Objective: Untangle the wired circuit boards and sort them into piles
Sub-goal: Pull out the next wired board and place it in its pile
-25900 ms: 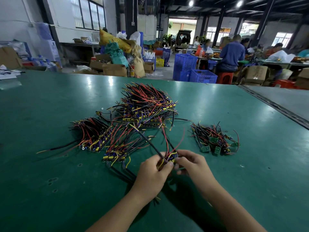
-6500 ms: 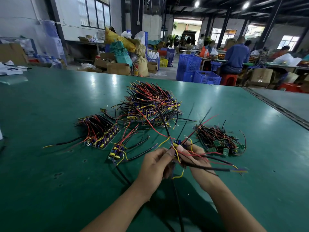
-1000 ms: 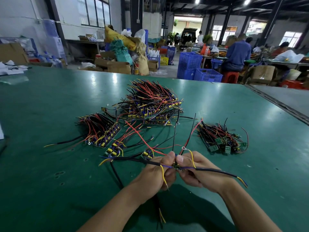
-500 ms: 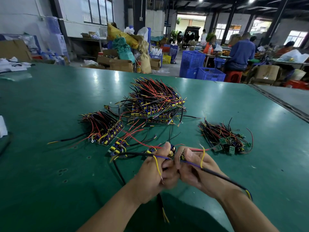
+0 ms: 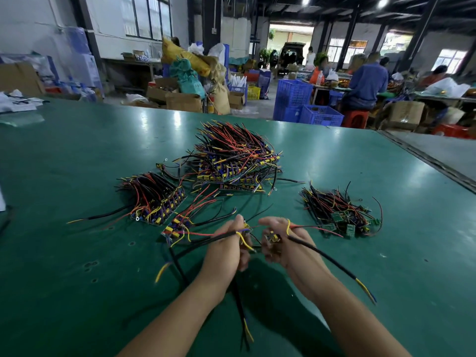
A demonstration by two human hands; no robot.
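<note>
Under everything, a wide green table (image 5: 77, 253). Mid-table, the big tangled heap (image 5: 234, 155) of red, black and yellow leads with boards: landmark for the rest. Left of the heap and nearer, a tidier pile (image 5: 154, 199), boards lined in a row. Right of the heap and nearer, a smaller pile of green boards (image 5: 337, 215). Just in front of the heap, a loose cluster (image 5: 180, 225) of a few boards.

Well in front of the heap, nearest of all: left hand (image 5: 226, 248), fingers curled round a bunch of wires and a small board (image 5: 246, 229); right hand (image 5: 283, 243), fingers closed round another small board (image 5: 271, 238) and a thick black lead (image 5: 329, 258) trailing off rightward. Hands close together, apparently joined by a thin dark wire (image 5: 256, 239).

Likely trouble: tugging apart with that wire caught, straining a solder joint or snapping a lead. Also dragging the left hand's trailing leads through the loose cluster and knotting it up. Also misplacing a board, given such similar wire colours.

No readable writing anywhere: none on boards, cartons (image 5: 184, 101) or crates (image 5: 319, 114).
</note>
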